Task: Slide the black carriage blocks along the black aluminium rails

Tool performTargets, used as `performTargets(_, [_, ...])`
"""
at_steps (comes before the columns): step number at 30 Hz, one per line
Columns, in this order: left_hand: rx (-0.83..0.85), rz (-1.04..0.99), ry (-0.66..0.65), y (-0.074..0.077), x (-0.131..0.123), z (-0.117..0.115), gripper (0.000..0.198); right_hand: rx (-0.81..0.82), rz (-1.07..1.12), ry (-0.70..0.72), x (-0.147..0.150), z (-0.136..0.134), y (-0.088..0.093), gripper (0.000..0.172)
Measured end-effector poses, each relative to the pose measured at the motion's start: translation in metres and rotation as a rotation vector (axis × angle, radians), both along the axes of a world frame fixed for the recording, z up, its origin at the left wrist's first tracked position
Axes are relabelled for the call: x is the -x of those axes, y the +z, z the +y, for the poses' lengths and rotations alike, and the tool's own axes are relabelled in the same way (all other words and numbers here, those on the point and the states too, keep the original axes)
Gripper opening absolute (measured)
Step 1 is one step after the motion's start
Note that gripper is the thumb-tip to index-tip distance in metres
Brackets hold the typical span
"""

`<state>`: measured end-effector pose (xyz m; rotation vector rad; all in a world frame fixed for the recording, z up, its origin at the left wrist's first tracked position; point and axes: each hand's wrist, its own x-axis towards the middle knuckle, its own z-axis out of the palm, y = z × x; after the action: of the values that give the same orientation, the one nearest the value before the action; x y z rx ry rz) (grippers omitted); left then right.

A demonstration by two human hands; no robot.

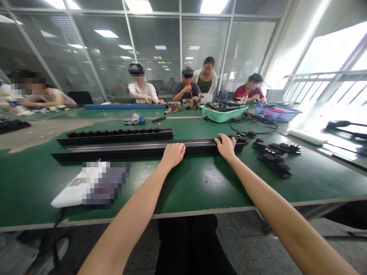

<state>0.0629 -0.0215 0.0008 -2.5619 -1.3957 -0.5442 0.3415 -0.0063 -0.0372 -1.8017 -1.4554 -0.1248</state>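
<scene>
A long black rail [129, 149] lies across the green table [200, 183] in front of me. My left hand [172, 154] rests on its near edge around the middle, fingers curled over it. My right hand [225, 145] grips the rail close to its right end, where small black parts [240, 138] sit in it. A second black rail [114, 136], lined with several black parts, lies just behind the first.
Loose black connector parts [273, 154] lie to the right. A green basket [222, 112] with cables, a blue tray [276, 112] and a black cable [258, 124] stand farther back. A white and dark object [91, 185] lies front left. Several people sit along the far side.
</scene>
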Motion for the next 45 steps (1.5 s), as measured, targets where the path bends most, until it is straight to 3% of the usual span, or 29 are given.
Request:
performTargets(20, [-0.007, -0.003, -0.002, -0.0021, 0.0010, 0.0021, 0.034, 0.056, -0.074, -0.002, -0.0019, -0.0017, 0.0041, 0.024])
performTargets(45, [-0.005, 0.001, 0.006, 0.0001, -0.0005, 0.0002, 0.033, 0.059, -0.039, -0.059, -0.0076, -0.0004, 0.0030, 0.024])
